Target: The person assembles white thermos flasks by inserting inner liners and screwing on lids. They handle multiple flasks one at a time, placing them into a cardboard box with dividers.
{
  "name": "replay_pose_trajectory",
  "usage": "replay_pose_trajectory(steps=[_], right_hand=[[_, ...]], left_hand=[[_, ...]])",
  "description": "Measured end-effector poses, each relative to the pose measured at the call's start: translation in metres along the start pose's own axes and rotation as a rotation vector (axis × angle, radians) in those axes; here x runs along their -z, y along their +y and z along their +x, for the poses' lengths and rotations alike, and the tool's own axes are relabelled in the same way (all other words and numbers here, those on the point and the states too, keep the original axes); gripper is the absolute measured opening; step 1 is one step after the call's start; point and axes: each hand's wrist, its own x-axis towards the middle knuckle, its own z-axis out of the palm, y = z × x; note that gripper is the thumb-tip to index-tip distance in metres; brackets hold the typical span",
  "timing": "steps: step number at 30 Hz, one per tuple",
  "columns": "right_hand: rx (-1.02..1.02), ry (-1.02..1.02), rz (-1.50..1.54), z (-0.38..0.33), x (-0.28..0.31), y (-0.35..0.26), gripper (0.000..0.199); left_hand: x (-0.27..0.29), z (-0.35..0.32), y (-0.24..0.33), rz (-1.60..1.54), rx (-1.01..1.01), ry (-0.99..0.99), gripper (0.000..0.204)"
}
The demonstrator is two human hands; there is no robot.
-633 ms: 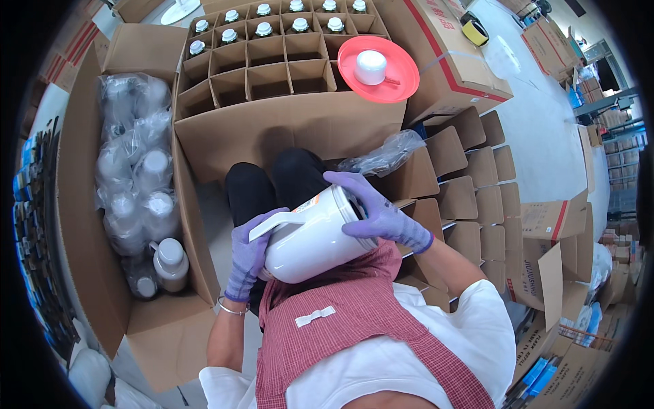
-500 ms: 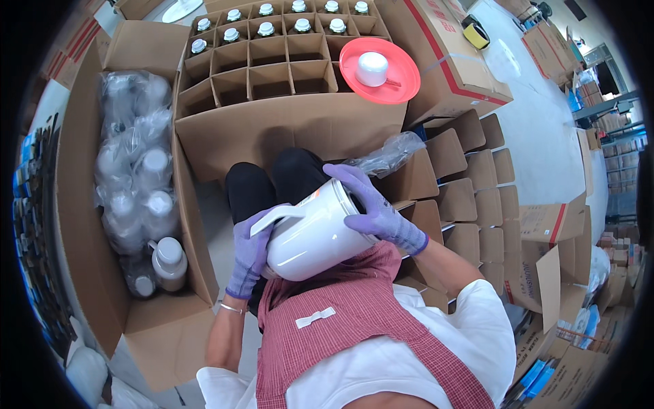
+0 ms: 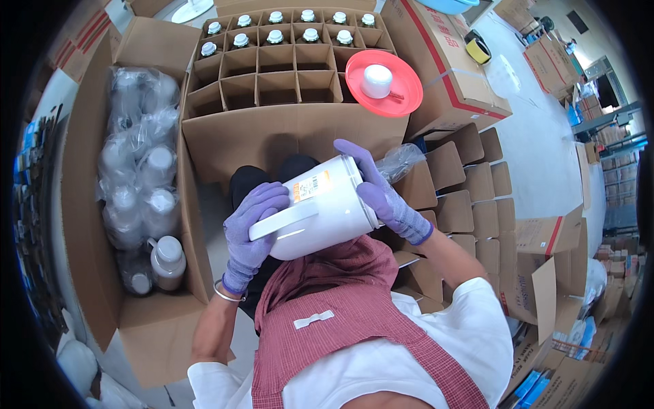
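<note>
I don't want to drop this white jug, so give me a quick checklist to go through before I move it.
1. Left hand on the white jug: ok, at the base end beside the handle.
2. Right hand on the jug: ok, at the rim end.
3. Jug upright: not ok, it is tipped over on its side above the lap.
4. Jug's inside checked: cannot tell, its interior is out of view.
5. Divided carton unobstructed: not ok, a red dish overlaps its near right corner.
6. White-capped bottles standing in the carton: ok, caps up.
</note>
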Motion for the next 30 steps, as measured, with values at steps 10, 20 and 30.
replay_pose_trajectory(steps=[10,20,30], right_hand=[[0.419,-0.071,-0.553,0.029,-0.009,-0.042,0.041],[0.879,-0.482,-0.442,-0.002,-0.074,-0.086,0.043],[0.045,0.200,-0.269,0.039,0.002,0.007,0.043]], left_hand=[[-0.009,-0.009,-0.010,-0.361,0.484,-0.010,0.036],[-0.010,-0.033,-0.043,-0.258,0.547,-0.415,0.037],[-0.008,0.013,-0.009,-0.062,0.120,0.051,0.042]])
